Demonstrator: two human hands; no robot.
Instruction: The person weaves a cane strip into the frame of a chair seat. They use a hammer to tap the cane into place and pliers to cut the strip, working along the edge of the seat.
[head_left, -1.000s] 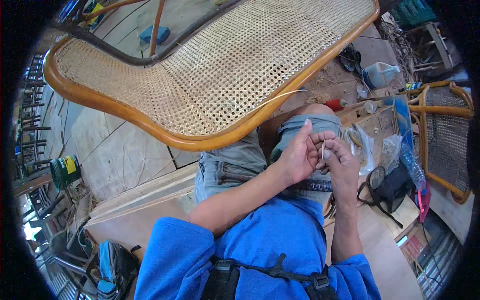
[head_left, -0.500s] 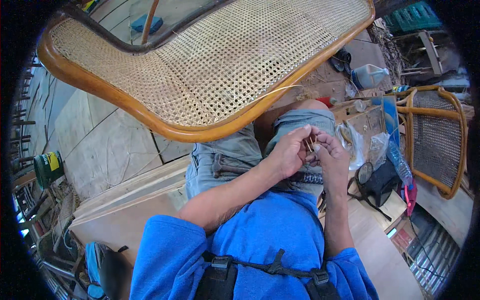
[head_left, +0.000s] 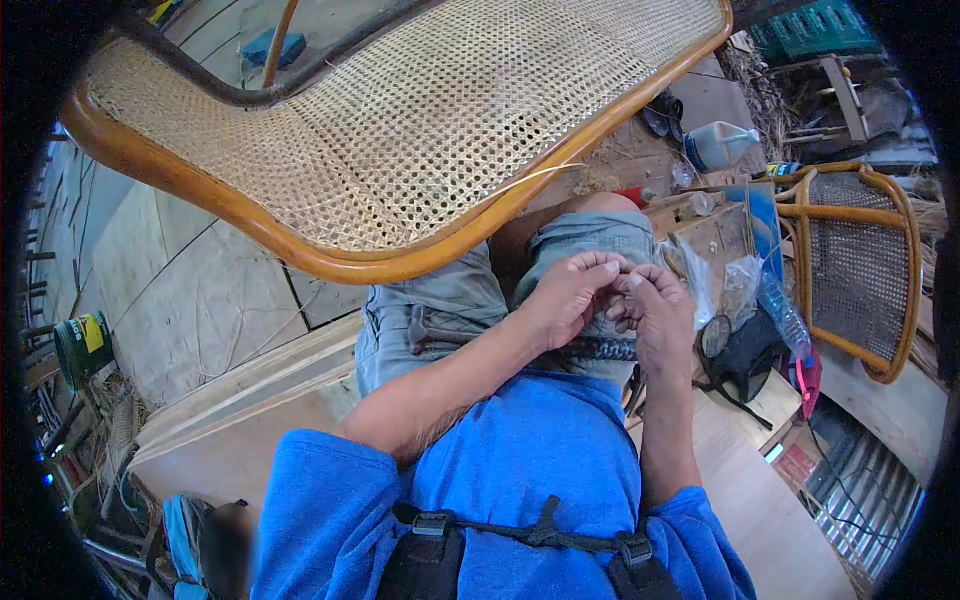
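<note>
My left hand [head_left: 572, 300] and my right hand [head_left: 660, 312] meet fingertip to fingertip above my right thigh. Both are closed in a pinch; whatever sits between the fingers is hidden or too small to make out. A hammer [head_left: 418, 331] lies across my lap, its handle passing under my left forearm, with the dark ridged grip [head_left: 606, 349] showing below my hands. Just beyond my knees leans a chair frame with woven cane [head_left: 410, 130] and a glossy brown rattan rim [head_left: 365, 266]. One loose cane strand [head_left: 540, 176] sticks out past that rim.
At right are a wooden box [head_left: 722, 235], plastic bags [head_left: 740, 285], a clear bottle [head_left: 783, 315], a black bag [head_left: 752, 355] and another cane-panelled piece [head_left: 858, 270]. A white jug [head_left: 718, 146] stands farther off. Stacked boards [head_left: 250, 385] lie left; a green tin [head_left: 84, 343] sits beyond.
Thin light-brown sticks showed between my fingers before; now the fingertips are closer together and the sticks are out of sight. The whole view has shifted slightly.
</note>
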